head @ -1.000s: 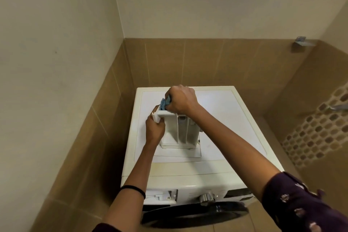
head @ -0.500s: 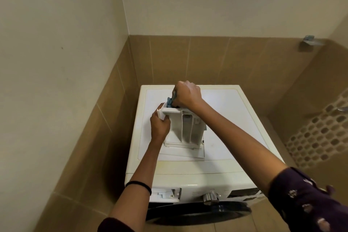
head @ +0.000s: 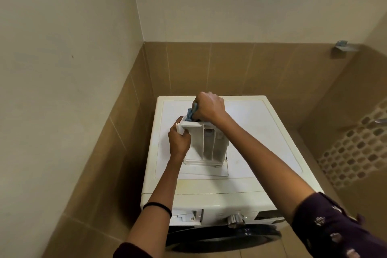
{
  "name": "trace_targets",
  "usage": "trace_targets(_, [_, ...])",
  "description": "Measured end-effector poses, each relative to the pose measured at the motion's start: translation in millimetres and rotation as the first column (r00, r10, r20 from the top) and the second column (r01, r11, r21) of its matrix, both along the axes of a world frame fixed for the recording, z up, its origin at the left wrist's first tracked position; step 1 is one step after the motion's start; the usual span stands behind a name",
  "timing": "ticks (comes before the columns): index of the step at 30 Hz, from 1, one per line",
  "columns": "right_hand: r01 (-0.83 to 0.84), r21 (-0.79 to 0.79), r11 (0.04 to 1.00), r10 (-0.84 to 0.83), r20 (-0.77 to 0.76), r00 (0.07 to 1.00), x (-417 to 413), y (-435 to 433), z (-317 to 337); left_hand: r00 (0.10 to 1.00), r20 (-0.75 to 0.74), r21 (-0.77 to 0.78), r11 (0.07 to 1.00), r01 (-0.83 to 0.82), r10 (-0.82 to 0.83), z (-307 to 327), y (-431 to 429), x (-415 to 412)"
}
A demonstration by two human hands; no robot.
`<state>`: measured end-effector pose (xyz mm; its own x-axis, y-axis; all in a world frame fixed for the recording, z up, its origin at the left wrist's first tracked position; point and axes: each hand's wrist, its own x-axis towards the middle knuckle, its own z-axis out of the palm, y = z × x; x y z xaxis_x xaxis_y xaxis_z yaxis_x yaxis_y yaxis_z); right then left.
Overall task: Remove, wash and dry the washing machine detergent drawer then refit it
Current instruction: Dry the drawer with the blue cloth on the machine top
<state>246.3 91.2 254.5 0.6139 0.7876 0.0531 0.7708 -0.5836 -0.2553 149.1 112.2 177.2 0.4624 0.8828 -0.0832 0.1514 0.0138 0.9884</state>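
Left hand (head: 179,140) is gripping the left front corner of the white detergent drawer (head: 206,144), fingers curled round the edge. The drawer's out of the machine and sitting on top of the washing machine (head: 261,132), tipped up with its front panel raised and the open compartments facing the camera. Right hand (head: 209,109) is clenched round a bunched blue cloth (head: 190,114), which is pressed against the top of the drawer right behind the front panel. Down on the machine's front you can see the empty drawer slot (head: 186,216), with the silver dial (head: 235,219) to its right.
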Motion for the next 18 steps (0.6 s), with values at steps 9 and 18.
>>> trace_targets(9, [0.020, 0.208, 0.978, 0.146, -0.746, 0.650, 45.5, -24.0, 28.1, 1.000, -0.002, -0.005, 1.000, -0.001, 0.001, 3.4, -6.1, -7.6])
trace_targets(18, [-0.290, -0.319, 0.902, 0.136, -0.428, 0.893, 38.1, -22.0, 25.2, 1.000, -0.014, -0.002, 1.000, 0.010, -0.010, 3.3, -7.4, -8.8])
